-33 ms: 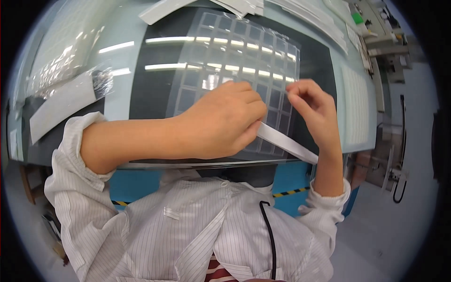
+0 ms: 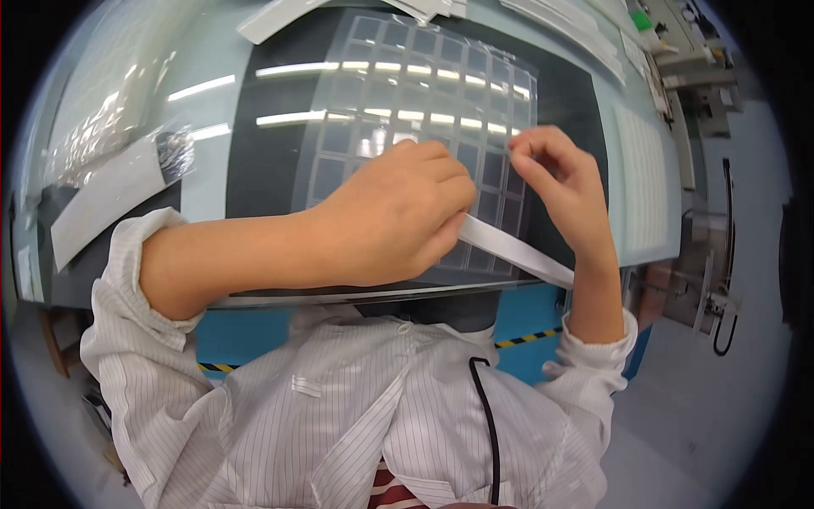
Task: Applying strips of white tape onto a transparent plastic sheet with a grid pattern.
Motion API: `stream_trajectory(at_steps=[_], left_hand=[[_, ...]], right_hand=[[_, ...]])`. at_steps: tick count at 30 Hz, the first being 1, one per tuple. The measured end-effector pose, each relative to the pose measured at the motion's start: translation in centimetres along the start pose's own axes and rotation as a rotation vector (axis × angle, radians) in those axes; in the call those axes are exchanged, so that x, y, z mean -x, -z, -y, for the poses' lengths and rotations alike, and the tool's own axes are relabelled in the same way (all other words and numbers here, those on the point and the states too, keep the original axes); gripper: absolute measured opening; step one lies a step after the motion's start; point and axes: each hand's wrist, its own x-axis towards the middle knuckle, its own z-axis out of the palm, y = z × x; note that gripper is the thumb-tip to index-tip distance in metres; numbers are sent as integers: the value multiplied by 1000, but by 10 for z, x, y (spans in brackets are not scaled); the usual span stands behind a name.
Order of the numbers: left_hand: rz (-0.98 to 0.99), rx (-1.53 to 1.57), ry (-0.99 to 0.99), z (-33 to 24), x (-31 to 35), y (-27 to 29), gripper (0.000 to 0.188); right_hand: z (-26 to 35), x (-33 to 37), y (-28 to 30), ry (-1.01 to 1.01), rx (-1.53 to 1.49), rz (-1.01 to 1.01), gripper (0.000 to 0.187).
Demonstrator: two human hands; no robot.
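My left hand point(image 2: 415, 208) is closed over the lower middle of a clear plastic sheet point(image 2: 441, 64) marked into a grid of rectangular cells. From its fingers a white paper strip point(image 2: 517, 250) runs down to the right and passes behind my right wrist. My right hand point(image 2: 564, 182) is raised over the sheet's right edge, thumb and forefinger pinched together. Whatever lies between those fingertips is too small to make out. Beneath the sheet is a dark mat point(image 2: 271, 161). My left hand and forearm hide part of the sheet.
A stack of clear-wrapped translucent sheets point(image 2: 106, 102) lies at the left, beside a white strip-shaped packet point(image 2: 110, 199). White strips point(image 2: 284, 19) lie along the far side, with more white strips point(image 2: 577, 38) at far right. A pale ribbed sheet point(image 2: 640, 187) is on the right.
The whole view has shifted slightly. Both hands keep nearly the same pose, and the white strip still hangs from the left one.
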Motion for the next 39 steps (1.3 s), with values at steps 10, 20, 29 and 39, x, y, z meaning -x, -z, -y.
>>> stream_trajectory(at_steps=[10, 20, 29, 39], left_hand=[[-64, -153, -134, 15, -2, -19, 12], [-87, -138, -164, 23, -1, -20, 14], [-77, -138, -165, 24, 0, -20, 14], [-130, -189, -249, 22, -3, -20, 15]], right_hand=[[-15, -27, -4, 94, 143, 99, 16], [15, -33, -18, -191, -62, 145, 11], [12, -36, -18, 8, 216, 164, 11], [-35, -51, -34, 419, -224, 178, 11]])
